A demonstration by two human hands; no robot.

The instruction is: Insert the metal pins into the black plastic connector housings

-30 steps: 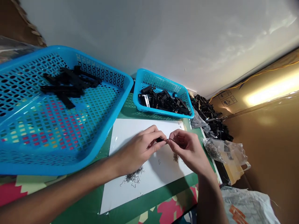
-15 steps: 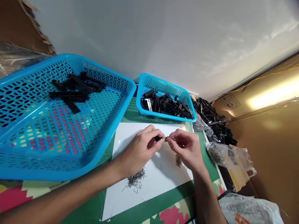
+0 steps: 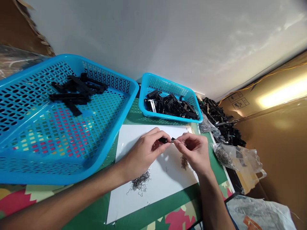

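Between the fingers of my left hand (image 3: pixel 150 145) is a small black plastic part (image 3: pixel 163 140), mostly covered by the fingers. My right hand (image 3: pixel 193 148) is closed in a pinch at the right end of that part; whatever its fingertips hold is too small to make out. Both hands are above a white board (image 3: pixel 163 185). Below my left hand lies a heap of small silvery bent wire pieces (image 3: pixel 141 181). A smaller heap of brownish metal pieces (image 3: pixel 184 162) sits by my right hand, partly hidden.
A large blue basket (image 3: pixel 115 127) with several black parts (image 3: pixel 79 89) stands at left. Behind the board, a smaller blue basket (image 3: pixel 172 118) holds many black parts. More black parts (image 3: pixel 223 121) are piled at right, near a clear bag of metal pieces (image 3: pixel 223 156).
My fingertips have shifted slightly on the black part, and my right hand has moved a little to the right. The view has tilted slightly.
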